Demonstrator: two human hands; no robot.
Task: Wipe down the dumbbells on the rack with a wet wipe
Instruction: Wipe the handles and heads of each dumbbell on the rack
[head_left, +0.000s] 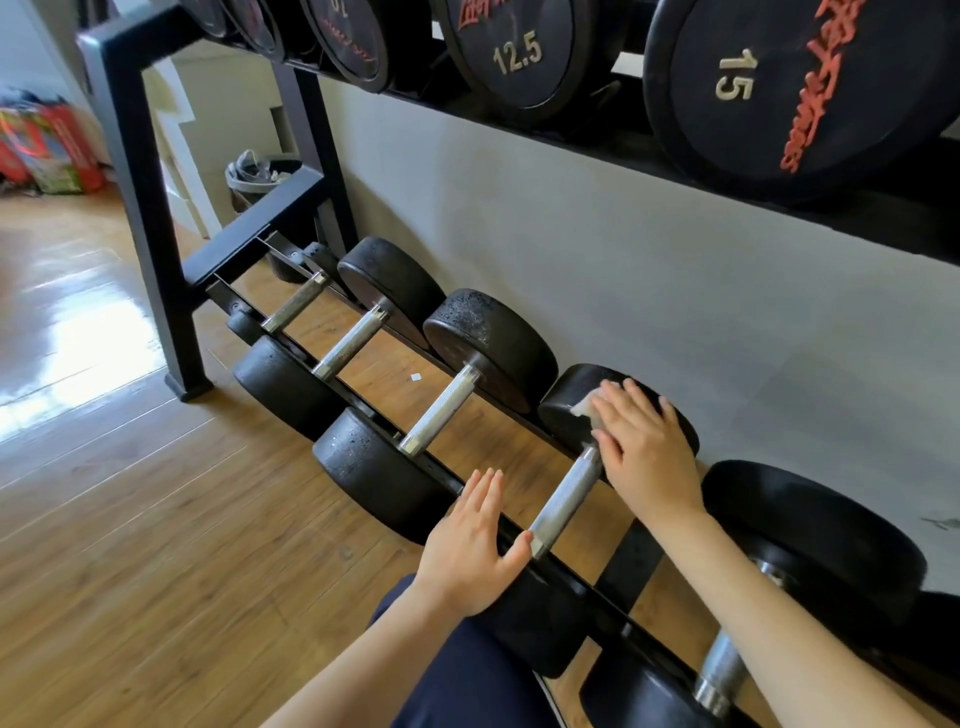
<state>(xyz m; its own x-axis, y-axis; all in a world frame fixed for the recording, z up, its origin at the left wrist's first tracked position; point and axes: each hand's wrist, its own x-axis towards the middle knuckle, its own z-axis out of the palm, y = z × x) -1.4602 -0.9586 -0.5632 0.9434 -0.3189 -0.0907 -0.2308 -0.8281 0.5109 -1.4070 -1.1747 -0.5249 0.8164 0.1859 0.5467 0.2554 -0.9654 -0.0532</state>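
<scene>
— Where's the wipe?
— Under my right hand (641, 447), fingers flat, pressing the wet wipe (586, 405) onto the dumbbell (566, 488)'s far head, low on the rack (156, 218).
— Your left?
— My left hand (470, 545) rests open on its near head.

A black rack (130, 171) on wood floor (104, 493) carries black dumbbells (447, 410) on two tiers.

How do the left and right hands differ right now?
The right hand presses a white wet wipe onto the dumbbell's far head; the left hand holds nothing. The left hand rests on the near head, closer to the person. Both lie flat, fingers straight, on the same dumbbell.
</scene>
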